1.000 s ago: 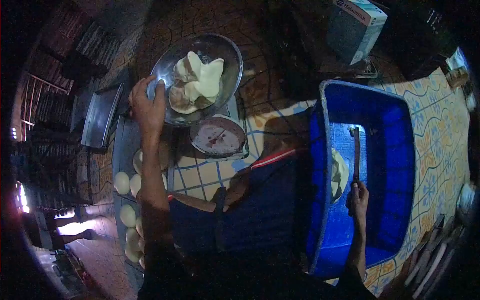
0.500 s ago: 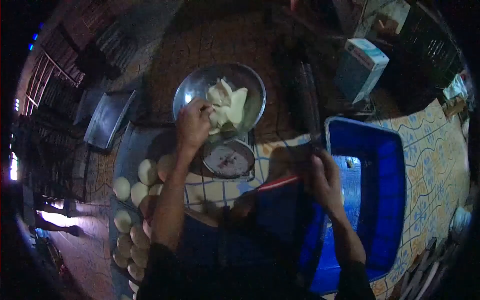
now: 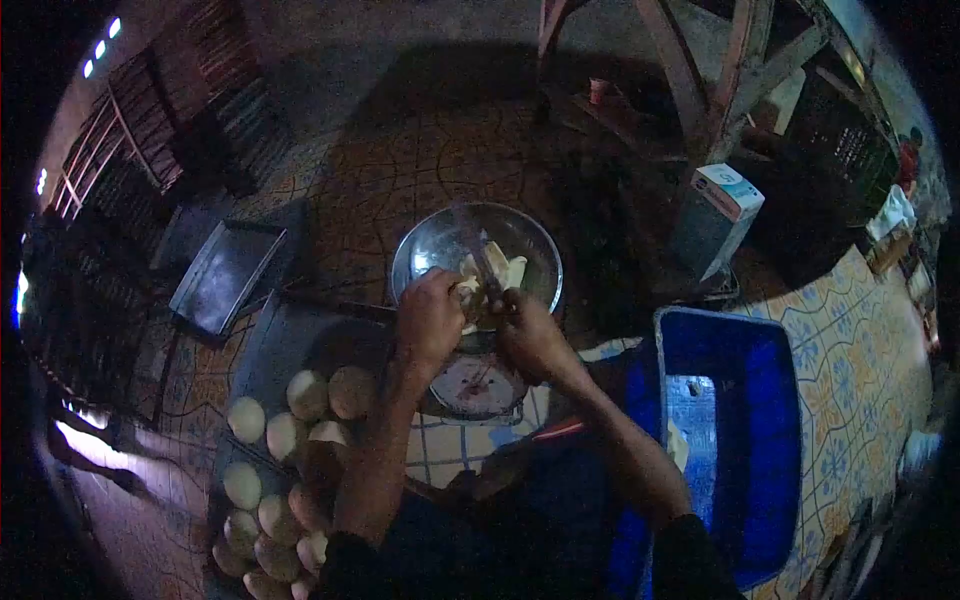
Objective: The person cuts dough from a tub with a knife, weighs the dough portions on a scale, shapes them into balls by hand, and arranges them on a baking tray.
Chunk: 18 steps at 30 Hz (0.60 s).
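A metal bowl [image 3: 420, 245] holds pale pieces of dough [image 3: 512, 272]. My left hand [image 3: 430, 315] is over its near left side, fingers closed on dough at the near edge of the pieces. My right hand [image 3: 535, 335] is at the near right side, closed around a knife [image 3: 486, 268] whose narrow blade points away from me over the dough. The blade is dim and partly blurred. Both hands are close together. Below the bowl is a round, light-faced weighing scale [image 3: 478, 388], partly hidden by my right hand.
Several round dough balls [image 3: 285, 437] lie on a dark tray [image 3: 262, 365] at the left. A deep blue tub [image 3: 750, 440] stands at the right. Beyond are a metal tray [image 3: 225, 275], a carton [image 3: 722, 215] and wooden beams [image 3: 740, 80].
My right hand has moved left from beside the blue tub to the bowl, where the knife now shows over the dough. My left hand remains at the dough; the camera view has tilted up.
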### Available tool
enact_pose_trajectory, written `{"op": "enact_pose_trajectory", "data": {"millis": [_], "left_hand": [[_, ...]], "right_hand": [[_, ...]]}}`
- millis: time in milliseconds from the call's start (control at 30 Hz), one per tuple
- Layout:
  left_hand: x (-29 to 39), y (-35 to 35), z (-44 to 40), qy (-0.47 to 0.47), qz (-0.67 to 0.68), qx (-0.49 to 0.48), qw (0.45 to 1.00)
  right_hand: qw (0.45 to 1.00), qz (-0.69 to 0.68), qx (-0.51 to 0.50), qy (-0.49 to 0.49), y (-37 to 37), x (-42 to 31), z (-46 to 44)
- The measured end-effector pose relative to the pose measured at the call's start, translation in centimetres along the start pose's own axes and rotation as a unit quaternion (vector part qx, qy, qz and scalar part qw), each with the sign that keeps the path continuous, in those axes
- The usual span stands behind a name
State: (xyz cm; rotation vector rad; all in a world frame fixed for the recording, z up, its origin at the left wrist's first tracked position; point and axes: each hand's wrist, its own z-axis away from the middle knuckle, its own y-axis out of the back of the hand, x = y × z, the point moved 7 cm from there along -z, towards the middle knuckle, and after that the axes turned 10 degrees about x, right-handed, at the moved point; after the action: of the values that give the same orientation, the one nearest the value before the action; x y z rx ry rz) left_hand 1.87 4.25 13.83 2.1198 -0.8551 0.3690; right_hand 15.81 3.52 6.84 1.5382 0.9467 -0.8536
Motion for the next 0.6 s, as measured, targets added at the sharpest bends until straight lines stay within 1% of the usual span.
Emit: {"op": "enact_pose_trajectory", "data": {"millis": [33,100,167,200,233,267,300,333,367,400,433,467,500,567,600], "left_hand": [[0.5,0.3,0.3,0.000,0.004,-0.005,1.000],[0.0,1.2,0.3,0.040,0.008,0.026,0.999],[-1.2,0.9,0.5,0.039,0.013,0.035,0.999],[-1.6,1.0,0.6,0.065,0.026,0.051,0.996],[-1.5,0.7,0.6,0.089,0.042,0.061,0.993],[-0.8,0.8,1.0,0.070,0.032,0.077,0.994],[-0.3,0.4,1.4,0.069,0.038,0.053,0.995],[0.2,0.5,1.3,0.058,0.057,0.070,0.994],[0.4,0.8,0.8,0.046,0.075,0.094,0.992],[0.3,0.8,0.4,0.042,0.075,0.086,0.993],[0.0,1.4,-0.3,0.050,0.094,0.111,0.988],[-0.5,2.2,-1.2,0.058,0.112,0.138,0.982],[-0.7,2.9,-2.4,0.054,0.106,0.137,0.983],[-0.2,6.1,-4.5,0.034,0.166,0.226,0.959],[0.7,7.4,-4.9,0.071,0.233,0.234,0.941]], "right_hand": [[0.999,0.030,-0.045,-0.008,-1.3,-0.3,1.1],[0.998,0.052,-0.022,0.020,-0.9,-2.4,6.0],[0.996,-0.090,-0.012,0.017,-1.3,-2.4,10.2],[0.996,-0.088,-0.014,0.016,-1.8,-2.3,10.3],[0.994,-0.094,0.006,0.051,-2.2,-2.6,10.4],[0.992,-0.101,0.032,0.075,-2.7,-2.5,11.1],[0.995,-0.096,-0.026,-0.034,-4.2,-0.6,9.6],[0.998,-0.045,0.033,0.030,-4.7,-0.5,7.4],[0.992,-0.119,-0.006,-0.035,-4.9,-1.5,5.3],[0.976,-0.193,-0.048,-0.092,-4.8,-2.9,4.4],[0.975,-0.199,-0.046,-0.090,-4.1,-4.2,5.0],[0.957,-0.217,-0.105,-0.160,-4.3,-4.7,6.4],[0.931,-0.233,-0.167,-0.228,-4.8,-4.5,8.0],[0.931,-0.227,-0.249,-0.137,-6.1,-3.9,13.4],[0.953,-0.157,-0.247,-0.079,-5.2,-2.5,15.9]]}}
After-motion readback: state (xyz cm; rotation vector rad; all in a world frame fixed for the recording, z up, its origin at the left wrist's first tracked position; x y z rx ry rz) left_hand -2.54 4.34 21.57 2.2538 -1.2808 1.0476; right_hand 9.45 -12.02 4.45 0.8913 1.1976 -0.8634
